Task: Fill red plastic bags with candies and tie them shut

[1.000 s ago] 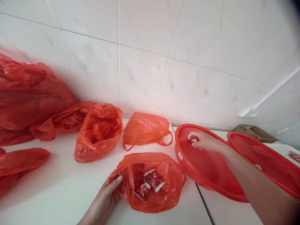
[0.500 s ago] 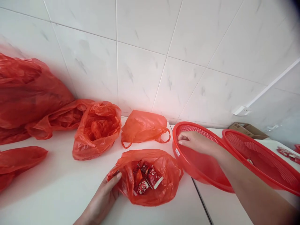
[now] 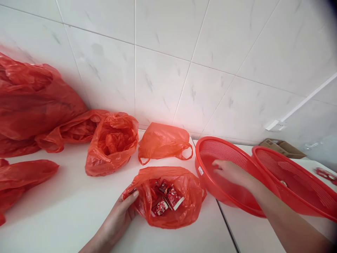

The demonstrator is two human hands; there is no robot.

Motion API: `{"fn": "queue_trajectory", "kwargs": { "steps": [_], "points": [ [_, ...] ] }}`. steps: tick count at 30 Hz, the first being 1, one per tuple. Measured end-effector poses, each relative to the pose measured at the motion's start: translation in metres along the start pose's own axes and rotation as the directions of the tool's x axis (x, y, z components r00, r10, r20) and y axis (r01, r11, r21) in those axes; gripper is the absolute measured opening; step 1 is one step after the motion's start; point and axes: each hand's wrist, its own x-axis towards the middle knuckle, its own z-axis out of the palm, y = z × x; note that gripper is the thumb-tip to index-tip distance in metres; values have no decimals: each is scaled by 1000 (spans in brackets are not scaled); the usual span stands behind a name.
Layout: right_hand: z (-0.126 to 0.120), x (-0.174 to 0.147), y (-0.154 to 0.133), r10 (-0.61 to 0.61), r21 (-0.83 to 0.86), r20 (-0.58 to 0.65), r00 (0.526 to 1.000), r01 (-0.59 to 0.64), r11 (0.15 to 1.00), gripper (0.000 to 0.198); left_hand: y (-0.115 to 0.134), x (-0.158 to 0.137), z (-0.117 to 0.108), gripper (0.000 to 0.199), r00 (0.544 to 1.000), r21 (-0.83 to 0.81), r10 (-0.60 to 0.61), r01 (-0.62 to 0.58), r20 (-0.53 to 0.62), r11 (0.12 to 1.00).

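Note:
My left hand (image 3: 122,207) is closed on the left rim of a red plastic bag (image 3: 184,214), thumb outside. The bag's mouth is held wide. Inside lie several small red-and-white wrapped packets (image 3: 173,198). My right hand (image 3: 231,172) hangs over the inside of a red plastic basket (image 3: 252,207) with a perforated upper wall, just right of the bag. Its fingers point left, slightly bent, with a gap between thumb and forefinger. Nothing shows in them.
Behind the bag lies a flat red bag (image 3: 164,140) with handles. An open red bag (image 3: 105,161) and a big bulging one (image 3: 39,102) stand leftward. A second basket (image 3: 297,196), a cardboard box (image 3: 286,149) and red packets (image 3: 325,174) are at right. A tiled wall rises behind.
My right hand has moved right and slightly lower over the basket, and its fingers have loosened from a curl. My left hand keeps its hold on the bag. The view has shifted slightly.

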Motion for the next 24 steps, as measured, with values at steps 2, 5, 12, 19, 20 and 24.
{"fn": "queue_trajectory", "kwargs": {
  "steps": [2,5,12,19,20,24],
  "points": [
    [-5,-13,-18,-39,-60,-18,999,38,998,21,0,0,-1,36,1000,3,1,-1,13,1000],
    [5,-50,-44,-123,-89,41,992,126,988,24,0,-2,0,33,1000,-1,23,-23,8,1000],
    [84,-119,-7,60,171,88,994,-74,982,41,8,-9,2,26,999,31,28,-27,-28,999],
    [125,-114,-1,228,710,183,956,-289,642,35,27,-6,26,27,993,83,-27,37,-117,996],
    [125,-110,-10,162,770,237,958,-287,570,31,35,-3,34,25,996,88,-31,39,-89,995],
    [107,-98,-39,-1,905,183,983,-168,390,24,77,1,72,20,978,126,165,-182,130,975]
  ]
}}
